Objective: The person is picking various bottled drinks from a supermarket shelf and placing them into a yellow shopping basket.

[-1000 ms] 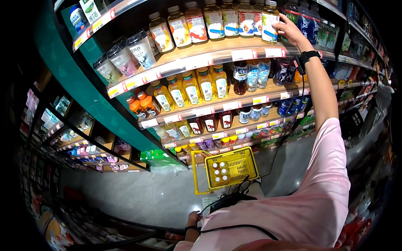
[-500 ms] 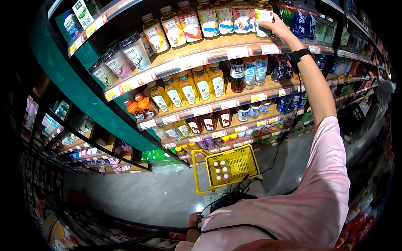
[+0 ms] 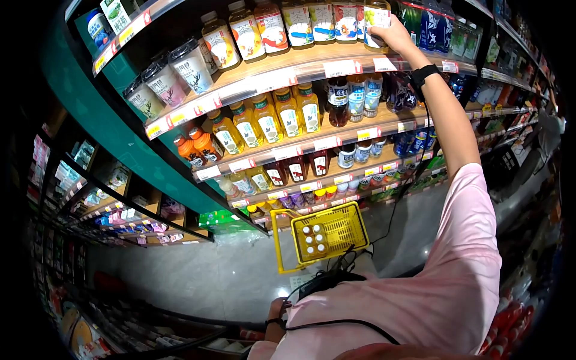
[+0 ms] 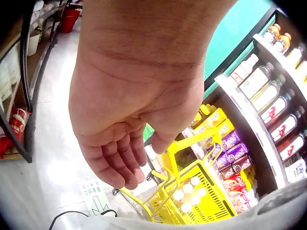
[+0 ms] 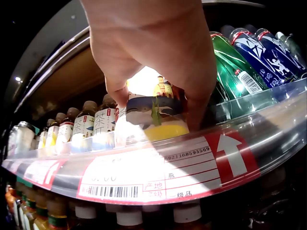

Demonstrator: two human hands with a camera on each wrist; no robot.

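Note:
On the upper shelf, my right hand (image 3: 393, 37) grips a tea bottle (image 3: 377, 17) with a fruit-printed label, at the right end of a row of similar bottles (image 3: 298, 24). Seen from the right wrist, thumb and fingers of the right hand (image 5: 153, 57) straddle the bottle's lower part (image 5: 160, 117), just behind the shelf's clear front lip; the palm hides its top. My left hand (image 4: 129, 110) hangs low by my body, fingers loosely curled and holding nothing. Beyond it in the left wrist view is a yellow shopping basket (image 4: 201, 175).
The yellow basket (image 3: 342, 207) stands on the floor before the shelves, with several white-capped bottles (image 3: 314, 239) inside. Lower shelves carry yellow juice bottles (image 3: 267, 123) and other drinks. Dark blue bottles (image 3: 428, 27) stand right of my right hand. A cable (image 3: 399, 204) hangs from my right wrist.
My right hand has shifted slightly left and further round the front of the tea bottle, which stands closer to its neighbour. The head view has moved a little; the left hand stays low.

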